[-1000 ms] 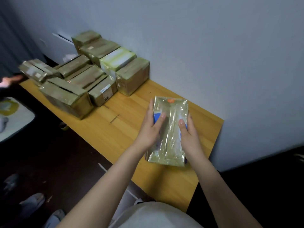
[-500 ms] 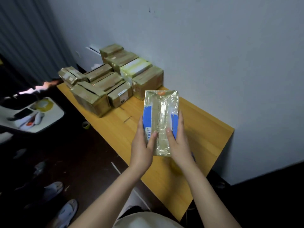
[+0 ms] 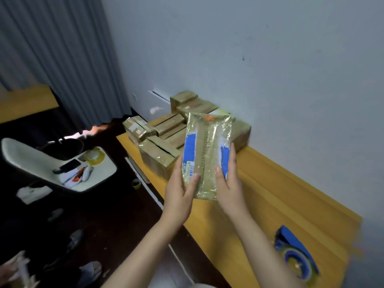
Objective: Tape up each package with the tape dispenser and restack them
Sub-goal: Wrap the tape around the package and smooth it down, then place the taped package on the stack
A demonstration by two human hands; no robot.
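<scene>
i hold the taped package (image 3: 206, 154) lifted above the table (image 3: 291, 194), left hand (image 3: 180, 196) and right hand (image 3: 229, 183) gripping its lower sides.

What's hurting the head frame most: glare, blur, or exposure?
Head view: glare streaks across the shiny wrap of the package, which the left hand and right hand hold. Head view: the tape dispenser and the table edge beside it are smeared. Head view: the floor is nearly black, with a blown-out patch below the curtain.
</scene>
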